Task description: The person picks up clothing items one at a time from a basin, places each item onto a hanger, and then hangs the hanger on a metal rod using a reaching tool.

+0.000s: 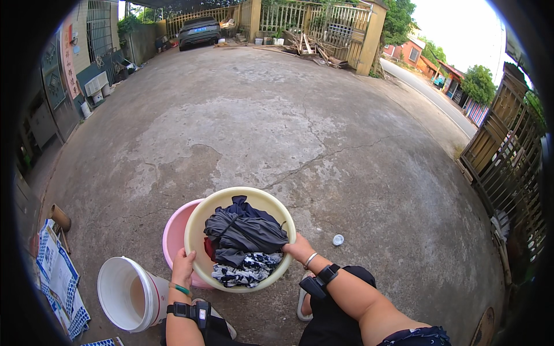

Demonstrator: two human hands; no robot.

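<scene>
A pale yellow basin (239, 194) holds a heap of clothes: a dark grey garment (245, 228) on top, navy cloth behind it, a black-and-white patterned piece (248, 269) at the near side and a bit of red at the left. My left hand (183, 266) grips the basin's left rim. On its right rim my right hand (299, 249) is closed, its fingers partly hidden behind the wall. A pink basin (176, 225) shows behind and to the left, partly covered by the yellow one.
Left of my left forearm stands a white bucket (124, 294) with cloudy liquid in it. Blue-and-white sacks (60, 277) lie at the far left. A small white round object (338, 239) sits on the concrete at right. Wooden gates (502, 132) edge the yard; a car (199, 32) is parked far back.
</scene>
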